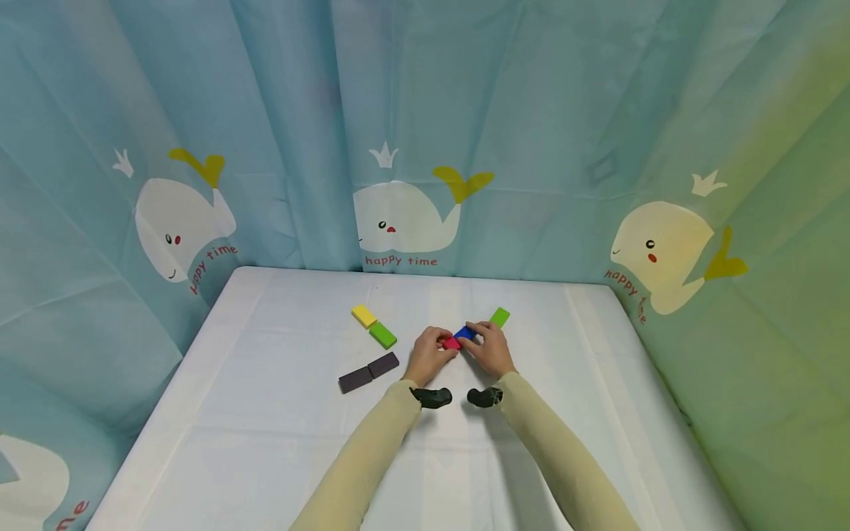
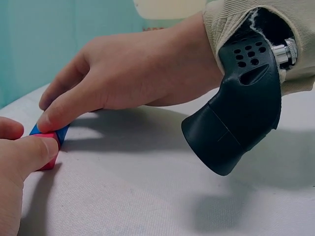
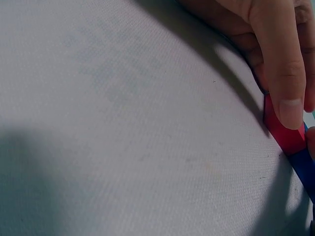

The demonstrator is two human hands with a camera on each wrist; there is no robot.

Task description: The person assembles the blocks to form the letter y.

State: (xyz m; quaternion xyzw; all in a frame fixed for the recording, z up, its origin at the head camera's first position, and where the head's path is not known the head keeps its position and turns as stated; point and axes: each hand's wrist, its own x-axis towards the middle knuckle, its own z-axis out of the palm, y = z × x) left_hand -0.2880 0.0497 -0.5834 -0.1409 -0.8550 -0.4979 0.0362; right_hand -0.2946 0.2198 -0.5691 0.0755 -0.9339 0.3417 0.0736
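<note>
Backdrop: Where the white table [image 1: 265, 457] ends, well beyond the red block [image 1: 452, 344], a pale blue curtain [image 1: 299, 110] hangs, printed with white whales [image 1: 408, 217].
Dark pair: two dark blocks [image 1: 355, 380] lie end to end on the table, left of the red block and nearer the person.
Yellow: the yellow block [image 1: 364, 316] lies left of the red block and farther from the person.
Left green: this green block [image 1: 382, 335] is end to end with the yellow block, on the side nearer the red block.
Left hand: the left hand [image 1: 428, 355] is at the red block's left, pinching it between thumb and fingers.
Red: it rests on the table, partly covered by the left thumb.
Blue: the blue block [image 1: 465, 333] meets the red block end to end, extending right and away from the person.
Right hand: just right of the red block, the right hand [image 1: 491, 350] grasps the blue block with thumb and fingers.
Wrists: a black device [image 1: 432, 398] and its match [image 1: 485, 397] protrude from the beige sleeves [image 1: 372, 450], nearer the person than the red block.
Right green: another green block [image 1: 500, 317] lies beyond and right of the red block; whether it touches the blue block cannot be told.
</note>
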